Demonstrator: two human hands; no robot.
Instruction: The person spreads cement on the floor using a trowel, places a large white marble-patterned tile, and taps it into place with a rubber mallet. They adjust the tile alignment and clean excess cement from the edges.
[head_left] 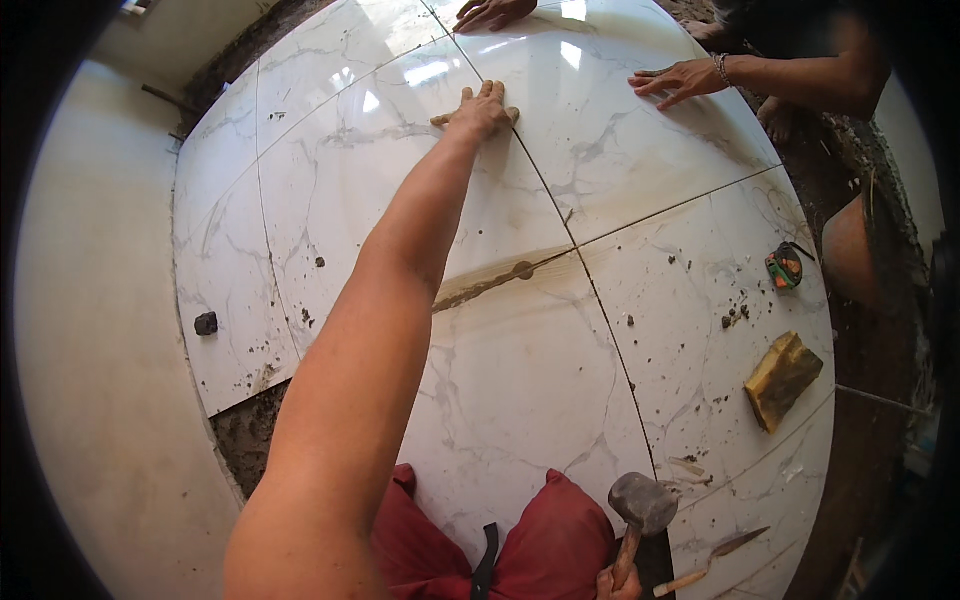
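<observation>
My left hand lies palm down on the glossy white marbled tiles, fingers spread, beside and partly over a dark joint line. My left arm stretches far forward across the tiles. Low in the picture, my right hand grips the wooden handle of a rubber mallet, its dark grey head up near my right knee; part of this hand is cut off by the lower edge. A streak of wet grey-brown mortar runs along a joint between my left forearm and the tile corners.
Another person's hands rest flat on the far tiles. Toward the right lie a green-and-black tape measure, a dirty yellow sponge and a pointed trowel. A dark lump sits near the left wall; crumbs are scattered about.
</observation>
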